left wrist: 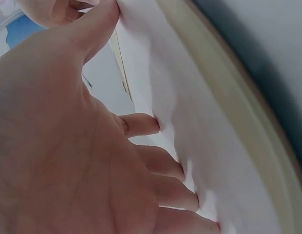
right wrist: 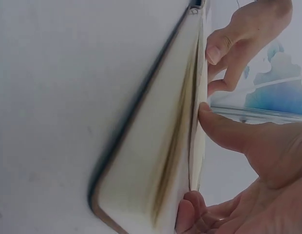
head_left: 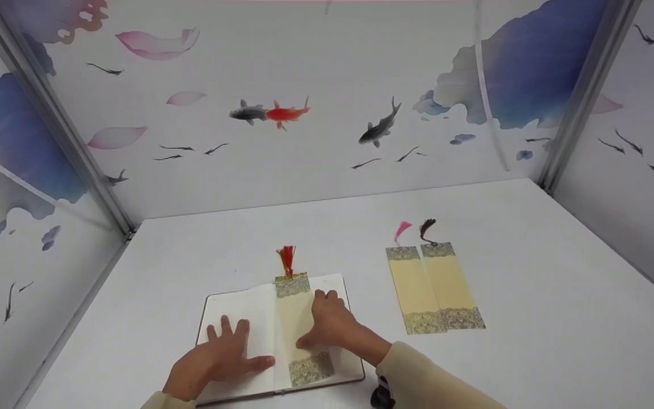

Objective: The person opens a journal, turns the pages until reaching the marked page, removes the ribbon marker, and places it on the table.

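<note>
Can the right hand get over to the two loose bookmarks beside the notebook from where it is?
Probably yes. The right hand rests on the bookmark in the open notebook, and the two loose bookmarks lie flat on the bare white table on its own side, with nothing between.

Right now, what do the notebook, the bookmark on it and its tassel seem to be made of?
Notebook: plain white matte paper pages, no glare; the thin dark edge suggests a stiff cover, material unclear.
Bookmark: looks like cream card or thick paper, lying flat, with dull printed patterned bands at both ends.
Tassel: seems red thread, its fine strands fanning out.
</note>
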Action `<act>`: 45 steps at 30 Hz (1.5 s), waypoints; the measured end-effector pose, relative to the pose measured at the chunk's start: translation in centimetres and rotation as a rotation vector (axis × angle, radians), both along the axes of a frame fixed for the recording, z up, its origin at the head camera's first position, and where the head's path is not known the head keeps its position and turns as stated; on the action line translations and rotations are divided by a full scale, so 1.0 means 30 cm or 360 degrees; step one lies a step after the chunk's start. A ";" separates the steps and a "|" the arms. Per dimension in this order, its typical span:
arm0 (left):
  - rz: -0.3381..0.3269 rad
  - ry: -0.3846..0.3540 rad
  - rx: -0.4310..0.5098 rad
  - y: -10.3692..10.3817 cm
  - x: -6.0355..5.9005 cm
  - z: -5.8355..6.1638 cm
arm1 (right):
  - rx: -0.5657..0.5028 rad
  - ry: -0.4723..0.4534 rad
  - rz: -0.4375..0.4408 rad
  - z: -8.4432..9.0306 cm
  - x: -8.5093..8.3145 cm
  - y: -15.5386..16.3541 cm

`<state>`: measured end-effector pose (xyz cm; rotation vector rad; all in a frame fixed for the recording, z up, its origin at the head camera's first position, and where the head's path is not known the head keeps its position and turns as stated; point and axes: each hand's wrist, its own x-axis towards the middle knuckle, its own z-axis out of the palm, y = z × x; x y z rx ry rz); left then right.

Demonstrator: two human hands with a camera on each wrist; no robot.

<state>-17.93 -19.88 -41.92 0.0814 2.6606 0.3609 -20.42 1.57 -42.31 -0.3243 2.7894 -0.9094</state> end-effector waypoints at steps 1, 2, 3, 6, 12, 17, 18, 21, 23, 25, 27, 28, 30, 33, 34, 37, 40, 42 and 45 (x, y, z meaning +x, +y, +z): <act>-0.0006 -0.0002 -0.0009 0.001 -0.002 0.001 | 0.0012 -0.0018 0.0001 0.006 -0.002 0.004; -0.0014 -0.0003 -0.0022 0.001 -0.003 0.001 | 0.0027 -0.0037 0.0005 0.011 -0.004 0.007; -0.0017 -0.0004 -0.0031 0.002 -0.003 0.001 | 0.0041 -0.0055 0.0009 0.017 -0.006 0.011; -0.0016 -0.0013 -0.0043 0.005 -0.004 0.000 | 0.0073 -0.0102 0.0019 0.026 -0.010 0.025; -0.0001 -0.0021 -0.0046 0.010 -0.005 -0.004 | 0.0076 -0.0142 0.0048 0.038 -0.019 0.067; 0.0025 -0.0053 -0.0050 0.009 -0.002 -0.006 | -0.0053 -0.0148 0.0140 0.031 -0.031 0.113; 0.0022 -0.0052 -0.0048 0.008 -0.002 -0.006 | -0.0087 -0.0160 0.0152 0.029 -0.033 0.122; 0.0002 -0.0039 -0.0036 0.005 -0.001 -0.005 | -0.0217 -0.0228 0.0130 0.024 -0.042 0.144; -0.0018 -0.0029 -0.0031 0.004 0.000 -0.004 | -0.0260 -0.0258 0.0100 0.024 -0.050 0.157; -0.0028 -0.0033 -0.0033 0.004 -0.001 -0.003 | -0.0293 -0.0281 0.0063 0.026 -0.060 0.170; -0.0032 -0.0041 -0.0031 0.006 -0.002 -0.003 | -0.0307 -0.0301 0.0031 0.032 -0.071 0.185; -0.0028 -0.0048 -0.0031 0.008 -0.002 -0.002 | -0.0321 -0.0314 0.0015 0.037 -0.076 0.195; -0.0027 -0.0047 -0.0032 0.011 -0.001 -0.002 | -0.0362 -0.0347 -0.0014 0.052 -0.084 0.217; -0.0021 -0.0050 -0.0034 0.015 -0.001 -0.001 | -0.0400 -0.0354 -0.0033 0.083 -0.096 0.260; -0.0031 -0.0047 -0.0034 0.016 -0.002 -0.001 | -0.0413 -0.0343 -0.0035 0.095 -0.101 0.278; -0.0049 -0.0050 -0.0042 0.015 -0.007 0.000 | -0.0429 -0.0286 -0.0032 0.134 -0.121 0.334; -0.0056 -0.0060 -0.0045 0.013 -0.010 0.001 | -0.0440 -0.0242 -0.0036 0.175 -0.152 0.394; -0.0049 -0.0067 -0.0039 0.011 -0.008 0.002 | -0.0433 -0.0226 -0.0048 0.202 -0.173 0.434; -0.0045 -0.0070 -0.0033 0.011 -0.006 0.003 | -0.0407 -0.0221 -0.0079 0.243 -0.200 0.495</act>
